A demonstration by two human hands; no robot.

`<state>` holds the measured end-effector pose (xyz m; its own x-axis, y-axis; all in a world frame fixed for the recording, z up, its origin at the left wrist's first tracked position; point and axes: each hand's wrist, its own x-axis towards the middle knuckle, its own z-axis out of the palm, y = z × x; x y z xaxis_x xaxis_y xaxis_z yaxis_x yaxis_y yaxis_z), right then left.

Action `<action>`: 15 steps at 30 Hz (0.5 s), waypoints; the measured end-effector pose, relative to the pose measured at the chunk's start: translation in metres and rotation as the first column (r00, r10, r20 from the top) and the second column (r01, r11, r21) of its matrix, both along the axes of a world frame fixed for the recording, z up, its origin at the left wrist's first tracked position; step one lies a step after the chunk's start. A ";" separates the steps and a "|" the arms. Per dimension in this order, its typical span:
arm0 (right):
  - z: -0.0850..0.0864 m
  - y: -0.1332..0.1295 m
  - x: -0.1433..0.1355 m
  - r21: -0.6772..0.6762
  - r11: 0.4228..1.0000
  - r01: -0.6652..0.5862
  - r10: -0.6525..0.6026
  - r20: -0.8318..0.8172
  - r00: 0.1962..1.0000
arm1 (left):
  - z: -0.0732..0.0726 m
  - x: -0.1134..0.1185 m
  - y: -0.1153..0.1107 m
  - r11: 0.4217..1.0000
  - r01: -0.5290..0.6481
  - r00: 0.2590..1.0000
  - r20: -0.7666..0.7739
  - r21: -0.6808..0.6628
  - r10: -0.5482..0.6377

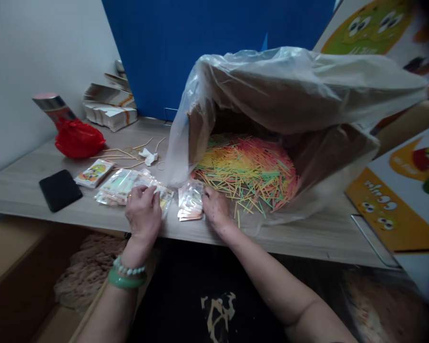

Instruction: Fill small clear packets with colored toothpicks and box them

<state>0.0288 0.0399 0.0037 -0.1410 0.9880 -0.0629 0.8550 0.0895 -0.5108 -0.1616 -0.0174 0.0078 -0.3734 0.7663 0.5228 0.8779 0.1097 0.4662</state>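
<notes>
My left hand (pixel 143 209) is over a spread of clear plastic packets (pixel 116 186), fingers curled together at their right end. What those fingers pinch, if anything, is hidden. My right hand (pixel 217 208) is closed at the right edge of a small stack of clear packets (pixel 190 202) with pinkish edges. Just beyond it, thin coloured sticks (pixel 250 171) in yellow, green, pink and orange spill from a tipped cardboard box (pixel 199 131) lined with a clear plastic bag (pixel 296 66).
Left on the table (pixel 21 183) are a black flat object (pixel 60 189), a pack of printed cards (pixel 95 172), a red bag (pixel 79 138), rubber bands (pixel 117 156) and stacked white card pieces (pixel 110 114). Below is an open carton (pixel 17 267); printed boxes (pixel 396 209) stand right.
</notes>
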 end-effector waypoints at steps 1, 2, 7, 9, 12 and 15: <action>0.000 0.001 0.003 0.011 1.000 -0.024 0.024 0.000 1.000 | 0.000 0.008 -0.002 0.998 0.063 0.995 0.081 0.027 -0.065; 0.000 0.001 0.007 0.031 0.999 -0.044 0.044 -0.008 0.999 | -0.001 0.016 -0.004 0.992 0.119 0.979 0.160 0.047 -0.125; 0.008 -0.007 0.021 0.229 0.965 -0.125 0.170 -0.188 0.967 | 0.005 0.050 0.001 0.964 0.264 0.829 0.502 0.035 -0.246; 0.011 -0.014 0.030 0.239 0.940 -0.245 0.308 -0.279 0.910 | 0.008 0.059 0.006 0.925 0.380 0.633 0.724 0.019 -0.275; 0.013 -0.023 0.059 0.236 0.895 -0.380 0.443 -0.360 0.821 | 0.010 0.070 0.008 0.851 0.525 0.334 0.911 0.034 -0.242; 0.011 -0.028 0.106 0.276 0.913 -0.302 0.357 -0.176 0.917 | 0.009 0.086 0.001 0.817 0.574 0.474 0.791 0.056 -0.387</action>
<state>0.1344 0.0117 0.0146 -0.4440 0.8639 0.2379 0.6251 0.4888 -0.6085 -0.0754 -0.0162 0.0166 -0.0863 0.9941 0.0662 0.1677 -0.0510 0.9845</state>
